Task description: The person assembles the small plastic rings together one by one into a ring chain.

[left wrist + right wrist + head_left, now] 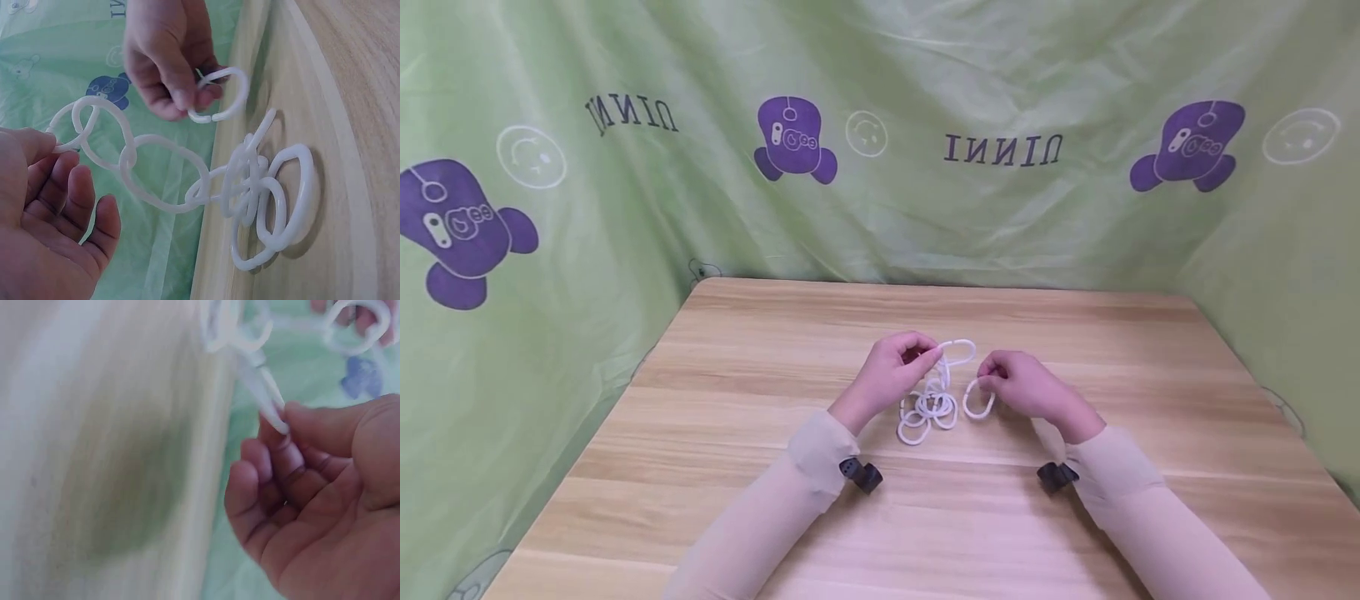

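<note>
A chain of white plastic ring links hangs from my left hand, which pinches its end link between thumb and forefinger. Its lower links are bunched on the wooden table. My right hand pinches one separate white ring, held just right of the chain. In the left wrist view this ring shows a small split at its lower side. The right wrist view has the ring almost edge-on between thumb and fingertip, with part of the chain behind it.
The wooden table reaches back to a green curtain printed with purple figures, which also hangs along both sides. A small black device is strapped at the left wrist, and another black device at the right.
</note>
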The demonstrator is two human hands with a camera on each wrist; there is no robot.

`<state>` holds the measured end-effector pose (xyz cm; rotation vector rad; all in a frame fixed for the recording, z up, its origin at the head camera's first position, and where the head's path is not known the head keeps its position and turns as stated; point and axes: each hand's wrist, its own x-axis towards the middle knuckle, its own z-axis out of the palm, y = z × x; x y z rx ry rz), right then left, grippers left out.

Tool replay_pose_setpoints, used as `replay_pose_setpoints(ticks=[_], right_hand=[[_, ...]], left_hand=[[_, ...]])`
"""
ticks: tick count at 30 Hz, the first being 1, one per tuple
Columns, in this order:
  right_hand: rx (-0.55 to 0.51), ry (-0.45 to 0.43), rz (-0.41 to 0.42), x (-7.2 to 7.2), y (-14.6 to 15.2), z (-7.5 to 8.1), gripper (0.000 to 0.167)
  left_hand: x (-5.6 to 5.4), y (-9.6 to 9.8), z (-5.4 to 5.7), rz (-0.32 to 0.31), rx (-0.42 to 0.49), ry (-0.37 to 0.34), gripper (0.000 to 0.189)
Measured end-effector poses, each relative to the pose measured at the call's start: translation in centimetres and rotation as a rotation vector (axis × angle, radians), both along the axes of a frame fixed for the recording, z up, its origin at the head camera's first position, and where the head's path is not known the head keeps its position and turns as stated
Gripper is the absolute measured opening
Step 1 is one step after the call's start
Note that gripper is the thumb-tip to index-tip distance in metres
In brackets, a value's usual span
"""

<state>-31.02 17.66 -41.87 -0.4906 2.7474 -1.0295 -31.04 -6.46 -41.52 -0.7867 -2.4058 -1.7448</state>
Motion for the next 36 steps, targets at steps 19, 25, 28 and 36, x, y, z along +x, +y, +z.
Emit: replay_pose_setpoints(ticks=[19, 25, 28, 36], right_hand=[[-0.285, 0.261, -0.125, 4.3, -1.3, 3.9, 0.007], [-0.316, 0.299, -0.156, 4.2, -1.3, 3.9, 0.006], [-0.323, 0.311, -0.171, 4.1, -1.3, 3.8, 0.005], [-0.345, 0.334, -0.209, 4.3, -1.3, 3.6, 0.005]], left_hand=[[0.7, 0.9, -0.4, -0.100, -0.090, 0.112, 0.010], [0.7, 1.0, -0.5, -0.118, -0.122, 0.122, 0.011], [0.6, 1.0, -0.6, -0.127, -0.134, 0.136, 0.011], [0.5, 1.2, -0.5, -0.151, -0.146, 0.173, 0.010]])
